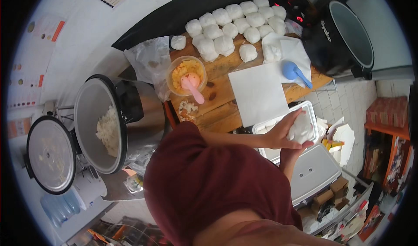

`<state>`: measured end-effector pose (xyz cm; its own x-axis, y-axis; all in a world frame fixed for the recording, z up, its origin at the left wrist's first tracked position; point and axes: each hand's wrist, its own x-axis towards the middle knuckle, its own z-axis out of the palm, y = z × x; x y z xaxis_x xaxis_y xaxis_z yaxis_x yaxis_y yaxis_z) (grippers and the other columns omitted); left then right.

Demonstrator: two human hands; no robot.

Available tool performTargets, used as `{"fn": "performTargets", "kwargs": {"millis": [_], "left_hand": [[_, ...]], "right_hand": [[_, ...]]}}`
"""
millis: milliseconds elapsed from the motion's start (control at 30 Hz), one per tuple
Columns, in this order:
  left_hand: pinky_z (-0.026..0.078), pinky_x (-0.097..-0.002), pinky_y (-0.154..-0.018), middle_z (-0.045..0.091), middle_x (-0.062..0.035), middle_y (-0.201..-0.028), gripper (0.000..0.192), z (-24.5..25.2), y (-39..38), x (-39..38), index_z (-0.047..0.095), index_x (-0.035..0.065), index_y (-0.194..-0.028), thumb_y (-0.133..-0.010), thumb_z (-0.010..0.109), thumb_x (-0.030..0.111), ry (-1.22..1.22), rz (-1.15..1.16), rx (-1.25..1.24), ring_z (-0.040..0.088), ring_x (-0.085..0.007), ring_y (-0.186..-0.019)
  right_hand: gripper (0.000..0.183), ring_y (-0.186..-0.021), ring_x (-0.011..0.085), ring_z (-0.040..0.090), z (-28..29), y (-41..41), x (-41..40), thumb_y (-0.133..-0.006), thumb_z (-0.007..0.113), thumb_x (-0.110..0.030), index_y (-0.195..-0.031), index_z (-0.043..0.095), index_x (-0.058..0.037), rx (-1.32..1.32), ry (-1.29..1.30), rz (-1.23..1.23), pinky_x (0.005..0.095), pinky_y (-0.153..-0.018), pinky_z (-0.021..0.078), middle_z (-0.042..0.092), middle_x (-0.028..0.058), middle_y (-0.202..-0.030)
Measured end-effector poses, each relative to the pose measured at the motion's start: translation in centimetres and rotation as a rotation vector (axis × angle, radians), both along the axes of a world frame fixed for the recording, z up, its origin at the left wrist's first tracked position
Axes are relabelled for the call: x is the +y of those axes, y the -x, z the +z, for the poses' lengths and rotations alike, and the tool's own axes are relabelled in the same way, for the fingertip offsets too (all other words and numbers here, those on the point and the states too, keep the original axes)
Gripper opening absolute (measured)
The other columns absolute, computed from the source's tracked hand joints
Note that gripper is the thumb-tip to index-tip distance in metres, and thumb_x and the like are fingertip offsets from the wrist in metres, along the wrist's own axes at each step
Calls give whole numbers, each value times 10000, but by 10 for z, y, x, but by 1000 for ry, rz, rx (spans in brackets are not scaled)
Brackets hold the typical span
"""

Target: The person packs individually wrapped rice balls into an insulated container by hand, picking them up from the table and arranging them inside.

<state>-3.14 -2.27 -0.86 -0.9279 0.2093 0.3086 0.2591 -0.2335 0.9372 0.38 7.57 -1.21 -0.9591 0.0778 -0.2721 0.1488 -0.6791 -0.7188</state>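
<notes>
Both of my hands are around a white wrapped bundle [300, 128], out past the table's right end. My left hand [278, 134] grips it from the near left side, and my right hand [295, 151] supports it from below, partly hidden. Beneath them stands a white plastic container [313, 115] with white pieces inside, partly covered by my left arm. A square white paper sheet [259, 95] lies flat at the table edge. Beside it a blue rice scoop [290, 71] rests on more white paper [295, 51]. Many similar wrapped bundles [225, 45] are massed along the table's back.
An open rice cooker [143, 110] with white rice [107, 133] is at left. Nearer the wooden table's [222, 77] left end sits a tub [172, 82] of orange-yellow food with a pink spoon [194, 90]. A black cooker [336, 40] stands back right; a grey lid [315, 174] lies below my hands.
</notes>
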Motion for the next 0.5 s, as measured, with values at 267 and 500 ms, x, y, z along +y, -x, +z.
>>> {"fn": "performTargets", "kwargs": {"millis": [267,500], "left_hand": [[305,-379,-1008,350,-182,-1329,1133,47,19,-33,230,-8,-1344,-482,876,344,13,44,277,367,-259,-1222],[390,-385,-959,403,-194,-1278,1100,57,35,-53,252,-13,-1305,-464,892,293,-13,-293,324,450,-276,-1163]], "right_hand": [[572,-1168,253,438,60,23,-24,-915,346,-491,-1336,298,-106,162,-125,-24,376,-981,356,419,124,-1287],[523,-1162,235,456,95,12,-23,-943,269,-472,-1317,329,-111,-33,330,161,376,-966,375,425,87,-1292]]}}
